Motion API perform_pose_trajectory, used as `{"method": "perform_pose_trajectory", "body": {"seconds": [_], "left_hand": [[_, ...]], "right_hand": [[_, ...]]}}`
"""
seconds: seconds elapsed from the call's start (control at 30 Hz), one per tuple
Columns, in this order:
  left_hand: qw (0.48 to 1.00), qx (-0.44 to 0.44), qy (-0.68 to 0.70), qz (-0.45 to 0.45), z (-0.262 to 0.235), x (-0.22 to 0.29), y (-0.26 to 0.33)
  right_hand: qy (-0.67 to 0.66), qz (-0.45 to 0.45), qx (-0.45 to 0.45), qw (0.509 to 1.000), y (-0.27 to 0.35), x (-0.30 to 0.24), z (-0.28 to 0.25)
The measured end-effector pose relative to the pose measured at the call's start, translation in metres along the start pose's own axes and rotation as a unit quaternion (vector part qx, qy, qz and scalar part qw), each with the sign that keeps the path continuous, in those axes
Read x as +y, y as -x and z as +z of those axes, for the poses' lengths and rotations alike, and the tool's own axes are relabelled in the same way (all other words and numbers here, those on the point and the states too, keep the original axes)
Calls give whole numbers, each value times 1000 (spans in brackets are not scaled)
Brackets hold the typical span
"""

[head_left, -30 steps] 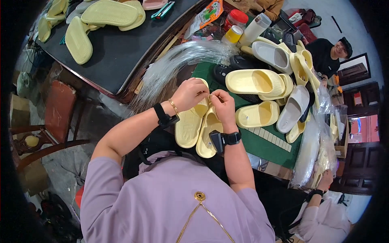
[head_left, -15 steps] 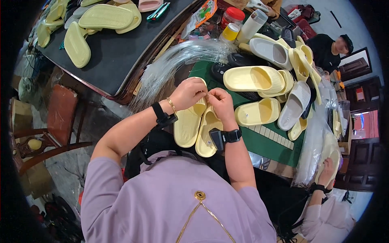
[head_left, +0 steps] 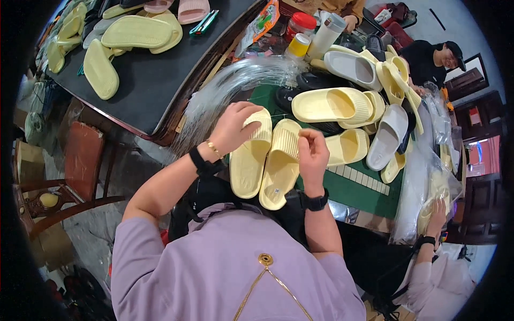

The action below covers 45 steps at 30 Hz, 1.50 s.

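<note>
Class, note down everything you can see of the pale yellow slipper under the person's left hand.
This open-backed slipper is pale yellow and foam-like, with a broad ribbed strap. It lies footbed up, toe end toward the top of the picture. The left hand covers part of the strap. A matching slipper lies close on its right.

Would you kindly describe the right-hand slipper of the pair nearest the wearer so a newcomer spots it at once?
Start from the lavender shirt at bottom centre. Just above it, side by side, are a left-hand slipper and a right-hand slipper, both pale yellow; you want the latter. Unlike its neighbour, it shows a small pale sticker on its footbed.
</note>
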State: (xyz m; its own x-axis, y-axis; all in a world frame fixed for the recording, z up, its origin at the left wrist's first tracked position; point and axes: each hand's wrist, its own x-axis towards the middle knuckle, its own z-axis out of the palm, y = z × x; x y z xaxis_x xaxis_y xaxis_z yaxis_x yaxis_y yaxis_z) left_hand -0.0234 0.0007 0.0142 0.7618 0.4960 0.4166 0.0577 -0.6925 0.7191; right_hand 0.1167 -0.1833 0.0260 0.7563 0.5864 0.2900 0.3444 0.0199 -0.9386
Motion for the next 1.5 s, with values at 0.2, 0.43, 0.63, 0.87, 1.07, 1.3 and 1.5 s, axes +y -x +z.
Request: {"method": "perform_pose_trajectory", "body": {"seconds": [0.2, 0.43, 0.63, 0.87, 1.07, 1.3, 1.5], "left_hand": [[996, -28, 27, -83, -35, 5, 23], [996, -43, 32, -75, -60, 16, 33], [994, 45, 8, -100, -99, 7, 25], [897, 303, -321, -14, -210, -72, 5], [804, 176, -503, -266, -282, -149, 15], [806, 177, -499, -264, -340, -254, 38], [878, 313, -308, -189, -362, -267, 38]], "right_hand": [[173, 89, -280, 940, 43, -29, -9], [406, 56, -219, 885, 32, -17, 34], [443, 31, -180, 878, 26, -8, 45], [368, -60, -136, 918, 35, -24, 30], [255, -85, -85, 959, 40, -51, -29], [17, -57, -77, 995, 53, -71, -102], [-75, -34, 90, 993, 73, -37, -139]]}}
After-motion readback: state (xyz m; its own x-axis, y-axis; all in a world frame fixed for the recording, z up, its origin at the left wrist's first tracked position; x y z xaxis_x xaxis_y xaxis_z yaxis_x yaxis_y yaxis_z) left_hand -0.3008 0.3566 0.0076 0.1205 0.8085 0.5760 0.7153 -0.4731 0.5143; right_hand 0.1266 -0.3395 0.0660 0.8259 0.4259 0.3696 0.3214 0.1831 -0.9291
